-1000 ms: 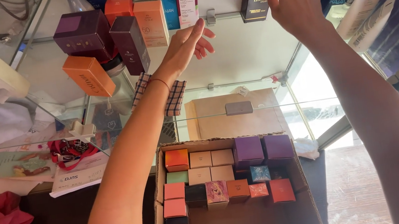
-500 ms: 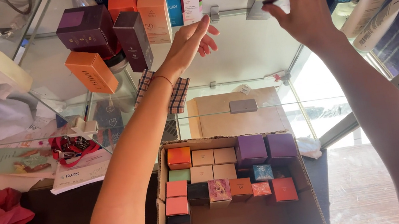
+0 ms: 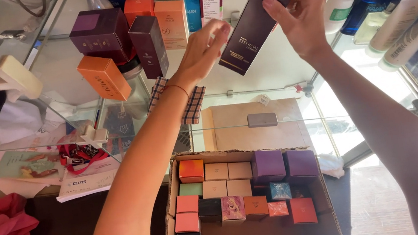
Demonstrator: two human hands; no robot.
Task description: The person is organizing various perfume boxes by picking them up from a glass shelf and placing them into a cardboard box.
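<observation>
Right hand grips the upper end of a tall dark box tilted above the glass shelf, while the left hand, at its nine o'clock, fingers loosely curled, steadies its edge, apparently for alignment.
</observation>
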